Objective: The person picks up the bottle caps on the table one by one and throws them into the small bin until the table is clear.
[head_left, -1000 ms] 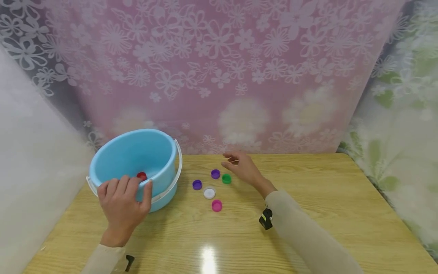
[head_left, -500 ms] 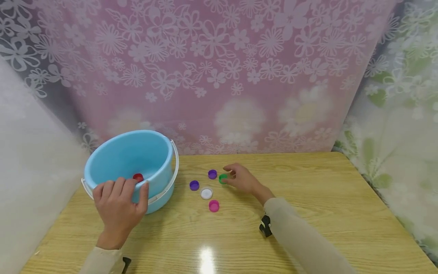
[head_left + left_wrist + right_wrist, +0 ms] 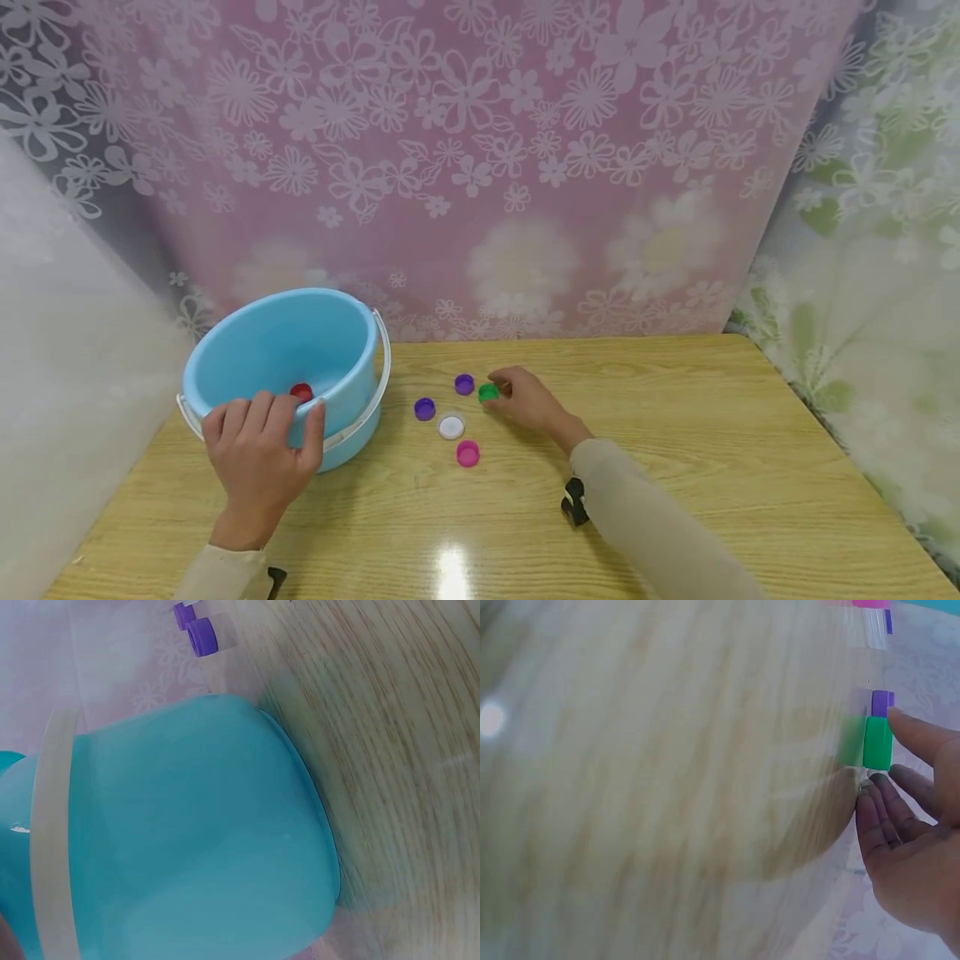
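Note:
My left hand point(image 3: 258, 458) grips the near rim of a light blue bucket point(image 3: 300, 325), fingers over the edge and thumb outside. Inside the bucket lies a red bottle cap point(image 3: 302, 392). On the wooden table, my right hand point(image 3: 525, 400) has its thumb and index finger on either side of a green bottle cap point(image 3: 488, 392). The right wrist view shows the green cap point(image 3: 878, 742) between those two fingertips, its edge low at the tabletop. The bucket's side point(image 3: 202, 832) and white handle point(image 3: 52, 840) fill much of the left wrist view.
Left of the green cap lie two purple caps point(image 3: 464, 384), one farther back than the other. A white cap point(image 3: 452, 426) and a pink cap point(image 3: 468, 453) are nearer me. A pink floral curtain point(image 3: 480, 167) hangs behind the table's far edge point(image 3: 600, 339).
My right hand has come down and left from above the table to the green cap, closing thumb and index finger about it. My left hand stays on the bucket rim.

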Tool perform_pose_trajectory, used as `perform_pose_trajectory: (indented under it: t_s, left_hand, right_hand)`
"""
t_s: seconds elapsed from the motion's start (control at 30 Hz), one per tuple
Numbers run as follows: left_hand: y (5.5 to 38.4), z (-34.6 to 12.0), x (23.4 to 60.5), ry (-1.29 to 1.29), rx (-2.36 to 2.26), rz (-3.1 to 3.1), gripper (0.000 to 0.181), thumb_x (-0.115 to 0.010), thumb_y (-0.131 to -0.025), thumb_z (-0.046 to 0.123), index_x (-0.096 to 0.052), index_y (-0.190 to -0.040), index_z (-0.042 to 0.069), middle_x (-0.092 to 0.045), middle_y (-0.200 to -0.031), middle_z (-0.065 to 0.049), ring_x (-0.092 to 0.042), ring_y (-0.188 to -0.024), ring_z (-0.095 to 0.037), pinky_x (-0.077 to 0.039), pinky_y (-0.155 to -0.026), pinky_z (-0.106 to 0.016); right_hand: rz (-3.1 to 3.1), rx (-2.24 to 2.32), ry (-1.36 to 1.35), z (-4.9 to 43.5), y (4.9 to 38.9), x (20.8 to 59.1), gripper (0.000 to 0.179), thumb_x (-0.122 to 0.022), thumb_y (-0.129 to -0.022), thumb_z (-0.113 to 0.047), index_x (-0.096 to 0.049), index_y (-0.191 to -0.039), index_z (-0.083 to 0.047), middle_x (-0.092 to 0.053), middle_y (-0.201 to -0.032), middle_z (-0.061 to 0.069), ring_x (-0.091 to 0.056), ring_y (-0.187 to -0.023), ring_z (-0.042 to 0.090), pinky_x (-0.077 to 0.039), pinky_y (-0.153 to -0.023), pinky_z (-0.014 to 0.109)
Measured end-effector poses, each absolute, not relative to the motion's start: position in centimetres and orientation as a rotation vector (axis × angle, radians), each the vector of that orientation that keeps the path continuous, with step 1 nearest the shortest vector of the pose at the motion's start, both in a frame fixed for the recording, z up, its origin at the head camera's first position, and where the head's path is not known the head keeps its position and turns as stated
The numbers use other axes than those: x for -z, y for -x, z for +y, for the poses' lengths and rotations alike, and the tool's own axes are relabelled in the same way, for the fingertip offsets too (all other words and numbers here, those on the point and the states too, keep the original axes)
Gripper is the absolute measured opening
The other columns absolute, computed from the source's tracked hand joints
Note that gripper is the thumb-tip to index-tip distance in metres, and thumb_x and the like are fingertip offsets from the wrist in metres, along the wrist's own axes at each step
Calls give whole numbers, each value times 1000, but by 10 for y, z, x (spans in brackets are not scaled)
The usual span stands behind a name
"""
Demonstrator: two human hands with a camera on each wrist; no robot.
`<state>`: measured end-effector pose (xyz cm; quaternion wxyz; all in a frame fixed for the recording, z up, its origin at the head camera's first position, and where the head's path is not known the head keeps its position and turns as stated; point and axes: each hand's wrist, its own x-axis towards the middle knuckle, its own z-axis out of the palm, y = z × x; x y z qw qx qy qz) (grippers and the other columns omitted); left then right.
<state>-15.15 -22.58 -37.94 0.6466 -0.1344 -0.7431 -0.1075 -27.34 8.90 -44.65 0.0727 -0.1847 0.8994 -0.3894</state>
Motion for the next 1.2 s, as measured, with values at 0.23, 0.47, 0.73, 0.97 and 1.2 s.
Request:
perform_pose_trajectory:
  t_s: [0.23, 0.47, 0.73, 0.97, 1.2]
  left_hand:
    - [151, -227, 380, 303, 243, -1704, 44, -51, -89, 40, -51, -65, 3, -43, -59, -12, -39, -57, -36, -28, -69, -51]
    - [152, -226, 381, 304, 243, -1695, 44, -51, -89, 39, -51, -65, 3, -43, -58, -11, -38, -57, -35, -28, -68, -51]
    - [152, -226, 379, 304, 245, -1693, 44, -51, -89, 39, -50, -64, 2, -43, -58, -12, -39, -57, -36, -28, -68, -51]
    - [152, -226, 379, 308, 243, -1687, 44, -52, -89, 39, -50, -64, 3, -43, -58, -11, -38, -56, -35, -28, -68, -51]
    - [151, -227, 379, 310, 244, -1707, 44, -51, -89, 39, -51, -65, 3, -44, -59, -12, -38, -57, -35, -28, -68, -51]
  right_hand:
    - [2720, 1172, 505, 86, 271, 445, 45, -70, -87, -17, -58, -127, 0, -58, -121, 11, -56, -107, 24, -44, -93, 40]
    - [2751, 1140, 521, 87, 272, 447, 35, -69, -88, -17, -63, -119, -1, -60, -114, 9, -57, -103, 23, -45, -91, 39]
    - [2730, 1170, 502, 87, 271, 447, 34, -68, -88, -16, -62, -119, -2, -60, -113, 8, -57, -102, 22, -45, -91, 39]
    - [2721, 1193, 495, 87, 271, 448, 34, -69, -87, -13, -62, -119, -1, -60, -113, 8, -57, -104, 23, -45, -91, 39]
    - [2710, 1198, 500, 88, 272, 450, 32, -70, -87, -12, -64, -116, -2, -60, -108, 6, -57, -99, 21, -46, -89, 38]
